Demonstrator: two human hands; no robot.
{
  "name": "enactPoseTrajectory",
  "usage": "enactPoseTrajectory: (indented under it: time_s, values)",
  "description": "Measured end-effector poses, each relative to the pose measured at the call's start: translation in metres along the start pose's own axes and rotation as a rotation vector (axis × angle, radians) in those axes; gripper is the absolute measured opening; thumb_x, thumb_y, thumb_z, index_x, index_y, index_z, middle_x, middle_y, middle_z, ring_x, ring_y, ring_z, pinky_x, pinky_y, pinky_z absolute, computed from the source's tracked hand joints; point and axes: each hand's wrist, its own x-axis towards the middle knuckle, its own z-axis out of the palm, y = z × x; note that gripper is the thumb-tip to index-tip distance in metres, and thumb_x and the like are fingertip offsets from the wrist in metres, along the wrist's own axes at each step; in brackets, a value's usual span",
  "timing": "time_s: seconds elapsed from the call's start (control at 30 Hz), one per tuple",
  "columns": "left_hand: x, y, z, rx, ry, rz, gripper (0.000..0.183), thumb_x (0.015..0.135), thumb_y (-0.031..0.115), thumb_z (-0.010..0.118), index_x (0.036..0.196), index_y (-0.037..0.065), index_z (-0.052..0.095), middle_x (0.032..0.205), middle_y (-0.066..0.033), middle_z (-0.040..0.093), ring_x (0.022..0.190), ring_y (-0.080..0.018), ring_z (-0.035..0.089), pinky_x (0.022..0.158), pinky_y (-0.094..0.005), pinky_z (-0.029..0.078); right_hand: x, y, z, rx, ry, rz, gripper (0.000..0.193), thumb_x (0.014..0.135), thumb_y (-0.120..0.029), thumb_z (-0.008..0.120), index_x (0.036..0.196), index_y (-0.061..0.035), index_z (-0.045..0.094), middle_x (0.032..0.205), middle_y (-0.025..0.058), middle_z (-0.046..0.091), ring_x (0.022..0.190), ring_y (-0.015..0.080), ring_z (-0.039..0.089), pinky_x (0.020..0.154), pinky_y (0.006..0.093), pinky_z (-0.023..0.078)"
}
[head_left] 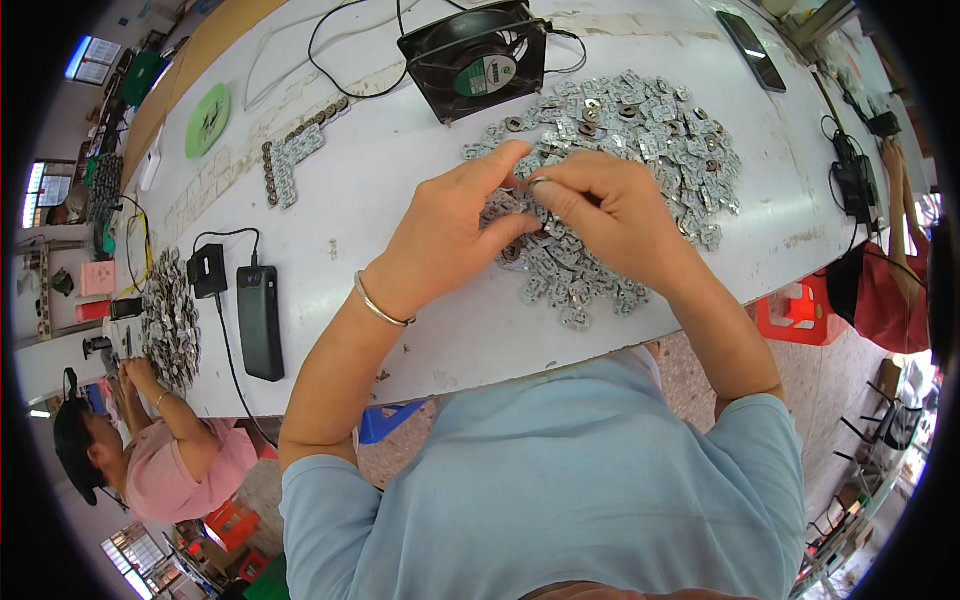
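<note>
A wide heap of small silvery metal parts [690, 150] lies on the white table, with darker round pieces among them. Over its left side my left hand [450, 225] is curled, thumb and forefinger spaced around some parts. What its inner fingers grip is hidden. My right hand [620, 210] meets it from the right, thumb and forefinger pinched on a small metal part [539, 181]. The fingertips of both hands almost touch. To the left, more such parts are laid in joined rows [292, 165], edged by brown round pieces.
A black fan [475, 60] stands behind the heap. A phone [750, 50] lies far right, a green dish [208, 120] far left. A black power bank [260, 322] and cabled adapter [207, 270] lie left. Co-workers sit at both sides, the left one at another parts heap [170, 315].
</note>
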Motion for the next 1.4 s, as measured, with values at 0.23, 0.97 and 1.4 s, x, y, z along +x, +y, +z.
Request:
enactPoseTrajectory:
  time_s: [0.23, 0.97, 1.4]
  values:
    - [0.001, 0.006, -0.003, -0.069, -0.037, 0.033, 0.069, 0.069, 0.007, 0.079, 0.132, 0.007, 0.051, 0.101, -0.0121, 0.068, 0.087, -0.0223, 0.066, 0.076, -0.0288, 0.051, 0.003, -0.008, 0.007, 0.226, -0.197, 0.084, 0.019, 0.088, -0.014, 0.060, 0.080, 0.0024, 0.066, 0.067, 0.0104, 0.062, 0.059, 0.0184, 0.056, 0.058, 0.0325, 0.045]
    - [0.000, 0.004, -0.037, -0.518, -0.440, -0.215, 0.027, 0.093, 0.019, 0.061, 0.074, 0.000, 0.059, 0.063, -0.0018, 0.058, 0.059, -0.0079, 0.057, 0.052, -0.0228, 0.045, 0.012, -0.010, -0.011, 0.575, -0.495, 0.286, 0.020, 0.096, -0.016, 0.055, 0.088, 0.0001, 0.063, 0.068, 0.0013, 0.059, 0.050, 0.0054, 0.051, 0.046, 0.0204, 0.040]
    - [0.002, -0.009, -0.013, 0.172, 0.141, 0.048, 0.027, 0.081, 0.010, 0.069, 0.107, 0.008, 0.063, 0.075, -0.0084, 0.063, 0.057, -0.0193, 0.059, 0.053, -0.0283, 0.047, 0.026, -0.004, -0.005, 0.332, -0.236, 0.327, 0.024, 0.091, -0.017, 0.056, 0.075, 0.0013, 0.060, 0.062, 0.0035, 0.057, 0.052, 0.0099, 0.057, 0.050, 0.0256, 0.045]
